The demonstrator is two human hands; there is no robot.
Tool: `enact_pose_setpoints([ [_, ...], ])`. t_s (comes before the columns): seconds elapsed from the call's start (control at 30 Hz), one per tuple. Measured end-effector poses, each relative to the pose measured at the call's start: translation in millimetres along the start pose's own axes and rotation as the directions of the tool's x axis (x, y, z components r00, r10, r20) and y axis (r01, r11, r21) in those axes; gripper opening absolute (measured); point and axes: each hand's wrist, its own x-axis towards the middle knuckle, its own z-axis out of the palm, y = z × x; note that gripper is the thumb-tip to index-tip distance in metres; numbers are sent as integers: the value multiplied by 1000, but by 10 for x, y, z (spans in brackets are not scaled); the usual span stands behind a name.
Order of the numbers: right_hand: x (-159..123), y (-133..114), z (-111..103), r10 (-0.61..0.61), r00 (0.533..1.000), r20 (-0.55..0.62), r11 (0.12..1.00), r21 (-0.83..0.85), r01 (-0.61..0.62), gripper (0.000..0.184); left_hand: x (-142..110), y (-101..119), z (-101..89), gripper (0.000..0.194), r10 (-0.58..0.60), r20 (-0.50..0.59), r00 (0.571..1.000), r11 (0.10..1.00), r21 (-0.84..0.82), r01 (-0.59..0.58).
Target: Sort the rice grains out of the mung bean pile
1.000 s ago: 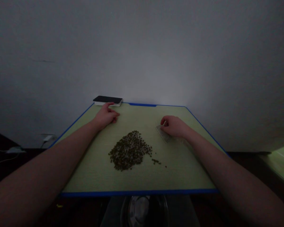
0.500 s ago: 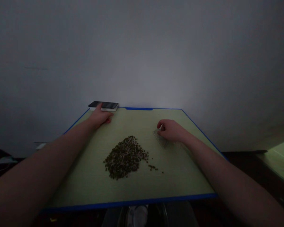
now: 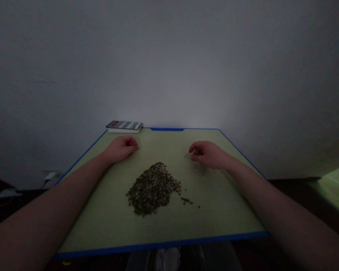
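Observation:
My left hand [image 3: 121, 148] rests on the pale green tabletop [image 3: 220, 214], its fingers curled in and holding nothing. My right hand [image 3: 206, 154] pinches the top of a small transparent plastic bag [image 3: 198, 166], which lies flat under the fingers. Between and below my hands lies a heap of small dark green beans [image 3: 151, 190], with several stray beans [image 3: 186, 201] to its right. Neither hand touches the heap. The bag's contents cannot be made out.
A smartphone [image 3: 124, 125] with a lit, striped screen lies on a white box [image 3: 124, 130] at the table's far left edge. Blue tape lines the table's edges. A wall rises behind. A wall socket with a cable [image 3: 49, 176] is at the left.
My left hand has moved back from the phone and curled in. The phone's screen has lit up. The view has tilted slightly; the bag stays in my right hand.

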Motion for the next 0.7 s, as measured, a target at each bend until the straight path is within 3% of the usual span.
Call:
enact_pose_setpoints([
  [0.1, -10, 1, 18, -70, 995, 71, 994, 89, 64, 28, -4, -23, -6, 17, -12, 40, 999, 992, -128, 17],
  [0.23, -44, -72, 77, -173, 975, 139, 971, 191, 145, 34, -10, -9, -4, 17, -3, 28, 1000, 985, -175, 8],
  [0.7, -96, -293, 223, -280, 958, 67, 947, 184, 264, 31, 10, -77, -8, 20, -11, 47, 999, 968, -248, 22],
])
